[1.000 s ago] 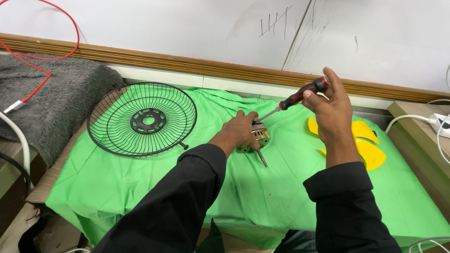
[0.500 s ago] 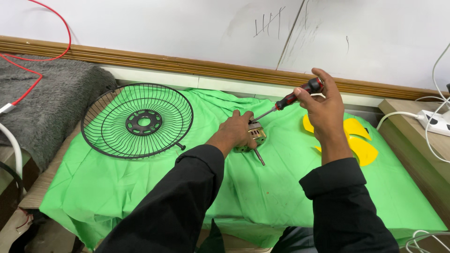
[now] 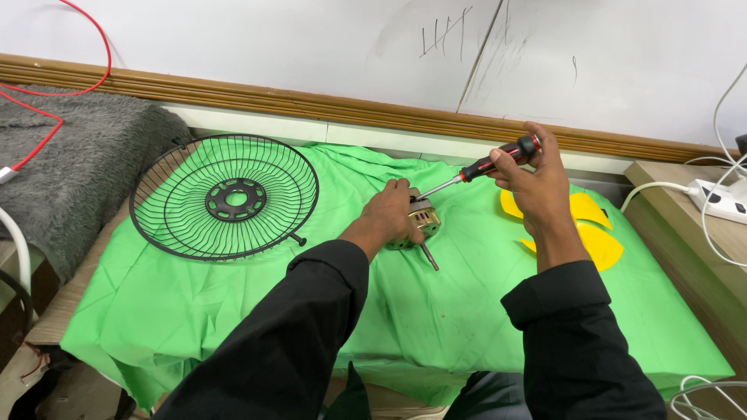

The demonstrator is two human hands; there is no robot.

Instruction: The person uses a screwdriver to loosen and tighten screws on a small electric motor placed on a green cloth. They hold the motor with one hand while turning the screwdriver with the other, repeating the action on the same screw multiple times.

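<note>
Motor [image 3: 420,223], a small metal fan unit with a thin shaft sticking out toward the person, lies on the green cloth [image 3: 233,311] under the left hand [image 3: 387,216], which is closed over its near side and grips it. That cloth, the largest thing here, covers the counter [image 3: 78,288] beneath both hands. Left of the left hand, a little way off, a round black wire fan guard [image 3: 226,197] lies flat on the cloth. Farther left rests a grey fuzzy mat [image 3: 70,171] with a red wire [image 3: 93,47] looping above it. Just behind and to the right of the right hand [image 3: 537,180], yellow fan blades [image 3: 591,233] lie on the cloth, partly hidden by the wrist. The right hand is closed around the black-and-red handle of a screwdriver [image 3: 498,162], held up and slanting down to the left, its metal tip meeting the top of the motor beside the left-hand fingers. Far right, a white power strip [image 3: 720,201] sits on a wooden ledge.
</note>
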